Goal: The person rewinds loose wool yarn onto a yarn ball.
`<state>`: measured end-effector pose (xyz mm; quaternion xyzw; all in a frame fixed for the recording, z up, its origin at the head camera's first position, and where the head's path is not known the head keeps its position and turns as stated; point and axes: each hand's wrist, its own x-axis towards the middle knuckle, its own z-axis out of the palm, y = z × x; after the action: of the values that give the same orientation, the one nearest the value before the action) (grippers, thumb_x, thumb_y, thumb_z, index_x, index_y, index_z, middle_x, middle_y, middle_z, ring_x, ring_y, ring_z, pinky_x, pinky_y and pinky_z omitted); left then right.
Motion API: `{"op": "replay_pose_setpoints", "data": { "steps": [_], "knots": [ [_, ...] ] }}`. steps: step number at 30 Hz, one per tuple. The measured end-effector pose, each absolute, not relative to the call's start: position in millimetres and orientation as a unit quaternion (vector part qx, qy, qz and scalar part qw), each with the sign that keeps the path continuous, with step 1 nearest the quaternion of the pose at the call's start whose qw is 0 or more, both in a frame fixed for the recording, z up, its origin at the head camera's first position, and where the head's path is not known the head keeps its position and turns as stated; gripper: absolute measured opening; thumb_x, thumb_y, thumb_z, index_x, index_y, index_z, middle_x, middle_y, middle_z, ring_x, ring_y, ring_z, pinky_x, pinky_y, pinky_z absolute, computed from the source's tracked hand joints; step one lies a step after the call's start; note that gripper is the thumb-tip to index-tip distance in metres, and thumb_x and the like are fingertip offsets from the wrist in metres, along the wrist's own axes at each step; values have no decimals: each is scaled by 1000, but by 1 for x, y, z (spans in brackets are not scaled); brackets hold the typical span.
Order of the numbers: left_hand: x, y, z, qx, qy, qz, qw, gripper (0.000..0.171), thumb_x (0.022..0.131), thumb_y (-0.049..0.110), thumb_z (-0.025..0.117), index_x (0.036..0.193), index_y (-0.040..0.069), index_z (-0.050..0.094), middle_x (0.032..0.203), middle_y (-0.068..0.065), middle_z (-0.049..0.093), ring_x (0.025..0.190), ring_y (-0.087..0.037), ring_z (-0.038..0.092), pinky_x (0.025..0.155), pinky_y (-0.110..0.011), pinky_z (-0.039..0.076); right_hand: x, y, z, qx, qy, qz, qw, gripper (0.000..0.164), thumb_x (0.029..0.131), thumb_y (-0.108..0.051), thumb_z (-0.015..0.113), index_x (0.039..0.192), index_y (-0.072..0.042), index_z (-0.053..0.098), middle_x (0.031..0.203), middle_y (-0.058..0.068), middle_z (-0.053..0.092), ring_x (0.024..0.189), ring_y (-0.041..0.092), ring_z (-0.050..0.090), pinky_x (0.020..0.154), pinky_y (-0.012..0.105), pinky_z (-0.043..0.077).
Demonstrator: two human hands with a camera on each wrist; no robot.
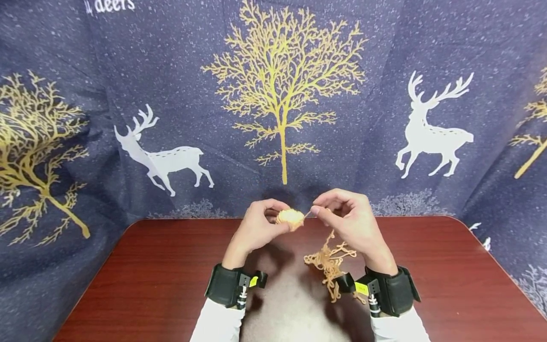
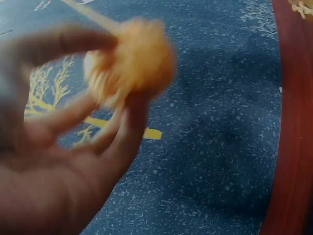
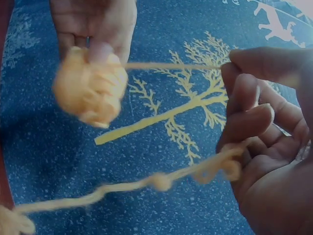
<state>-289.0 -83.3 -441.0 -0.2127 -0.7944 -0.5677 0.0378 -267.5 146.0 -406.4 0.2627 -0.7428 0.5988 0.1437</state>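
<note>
A small ball of orange-yellow yarn (image 1: 290,218) is held between the thumb and fingers of my left hand (image 1: 260,224), above the table's far edge. From the ball, a taut strand (image 3: 171,65) runs across to my right hand (image 1: 348,218), which pinches it between thumb and index finger. More yarn passes through the curled fingers of the right hand and trails down to a loose tangle of yarn (image 1: 328,263) on the table. In the left wrist view the ball (image 2: 142,58) looks blurred.
The reddish-brown table (image 1: 171,266) ends just beyond the hands. Behind it hangs a dark blue cloth (image 1: 239,156) printed with yellow trees and white deer. Each wrist wears a black strap (image 1: 225,286) with a small camera.
</note>
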Motion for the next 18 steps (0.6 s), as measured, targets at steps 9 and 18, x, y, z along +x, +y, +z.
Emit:
{"op": "replay_pose_setpoints", "data": {
  "steps": [9,18],
  "knots": [
    [-283,-86,-433,-425,-632,-639,-104,35,83,-8,76,116,-10,63,108,-17,70,101,-21,69,92,-43,58,-273,148,-408,252,-715,632,163,8,88,5,74,96,6,72,70,6,68,55,16,58,46,26,47],
    [-277,-77,-426,-399,-471,-786,-32,41,82,-8,61,123,-7,60,118,-8,65,106,-18,64,88,-28,57,-281,143,-418,230,-740,624,101,7,90,-3,75,96,1,73,77,14,69,60,15,60,53,25,53]
  ]
}}
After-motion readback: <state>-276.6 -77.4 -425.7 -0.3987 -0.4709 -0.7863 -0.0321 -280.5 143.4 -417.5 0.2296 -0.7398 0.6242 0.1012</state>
